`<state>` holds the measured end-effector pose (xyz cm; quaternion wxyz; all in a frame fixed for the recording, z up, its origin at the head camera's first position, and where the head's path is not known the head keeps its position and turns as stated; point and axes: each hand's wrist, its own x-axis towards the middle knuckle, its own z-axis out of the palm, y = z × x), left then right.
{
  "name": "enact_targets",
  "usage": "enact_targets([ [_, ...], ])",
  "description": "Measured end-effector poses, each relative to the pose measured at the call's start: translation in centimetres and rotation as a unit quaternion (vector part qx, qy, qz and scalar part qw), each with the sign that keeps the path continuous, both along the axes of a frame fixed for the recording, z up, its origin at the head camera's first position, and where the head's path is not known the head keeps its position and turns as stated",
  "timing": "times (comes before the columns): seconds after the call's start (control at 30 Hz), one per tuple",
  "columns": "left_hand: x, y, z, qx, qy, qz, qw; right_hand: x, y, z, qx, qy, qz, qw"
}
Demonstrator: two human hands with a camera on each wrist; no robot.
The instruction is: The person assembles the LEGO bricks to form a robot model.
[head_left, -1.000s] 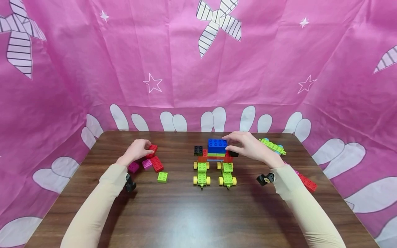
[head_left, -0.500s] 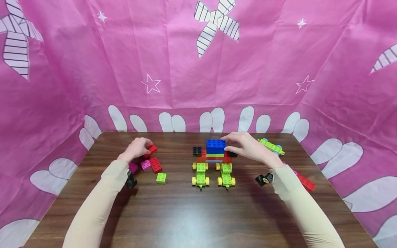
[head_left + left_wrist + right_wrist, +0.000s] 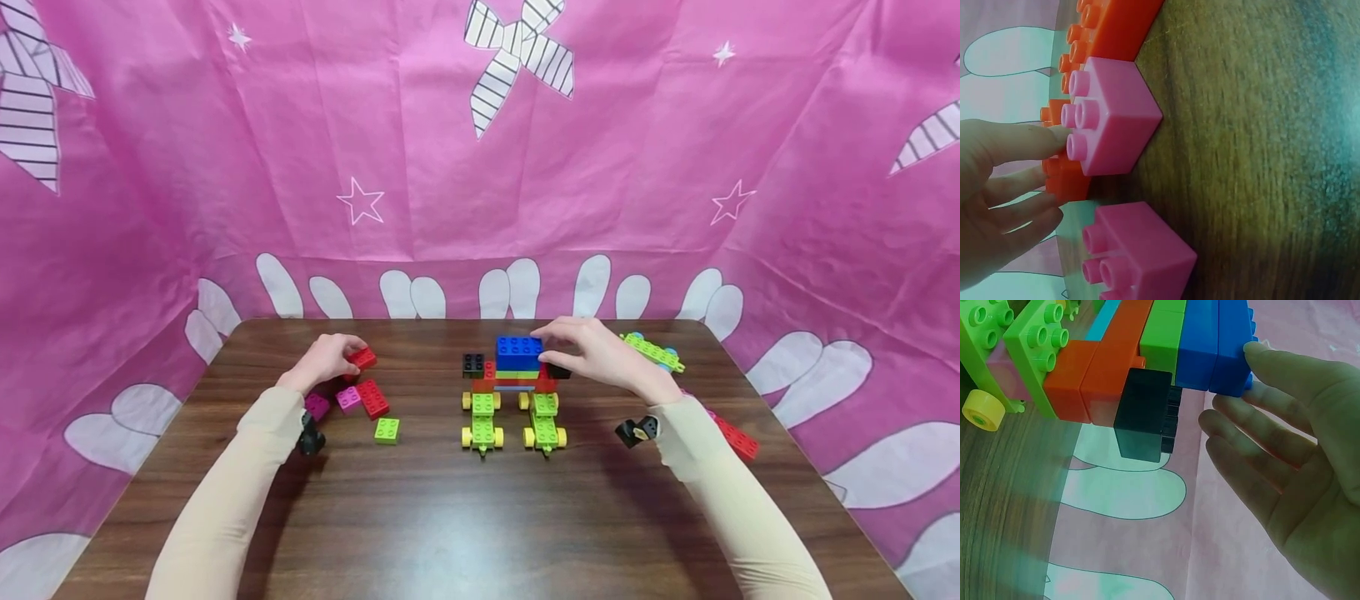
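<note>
At the left of the head view my left hand (image 3: 322, 363) pinches a red toy brick (image 3: 363, 357) at its end. From the left wrist, a pink brick (image 3: 1116, 115) partly covers that red brick (image 3: 1069, 182). In the middle stands a built figure with blue bricks (image 3: 519, 353) on top, over a green layer and a red body. My right hand (image 3: 600, 354) holds the blue top at its right end, thumb on the studded side. A black brick (image 3: 1141, 415) sticks out just below these fingers (image 3: 1254, 431). Two green wheeled bases (image 3: 483, 425) carry the figure.
Near the left hand lie a larger red brick (image 3: 372, 399), a magenta brick (image 3: 317, 407) and a green brick (image 3: 387, 431). A green wheeled base (image 3: 652, 352) and a red brick (image 3: 737, 437) lie on the right. Pink cloth (image 3: 420, 167) rises behind the brown table (image 3: 435, 517).
The head view has shifted a little, so everything sits slightly further left. Both hands stay at the same bricks.
</note>
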<state>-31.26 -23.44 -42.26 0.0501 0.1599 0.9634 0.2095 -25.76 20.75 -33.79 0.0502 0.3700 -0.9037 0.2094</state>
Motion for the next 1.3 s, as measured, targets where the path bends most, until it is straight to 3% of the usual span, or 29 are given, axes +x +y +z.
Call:
enact_targets([
  [0.17, 0.0, -0.2, 0.0, -0.013, -0.004, -0.001, 0.9999, 0.0, -0.1, 0.2, 0.001, 0.002, 0.0, 1.0],
  [0.5, 0.0, -0.4, 0.4, -0.006, 0.034, 0.024, 0.9991, -0.1, -0.1, 0.1, -0.002, 0.002, 0.006, 1.0],
  [0.87, 0.4, 1.0, 2.8, 0.049, 0.088, -0.008, 0.9948, -0.1, 0.0, -0.2, -0.008, -0.004, 0.002, 1.0],
  [1.3, 2.2, 4.9, 7.2, 0.09, 0.125, -0.053, 0.9867, -0.1, 0.1, -0.3, -0.014, -0.011, 0.001, 1.0],
])
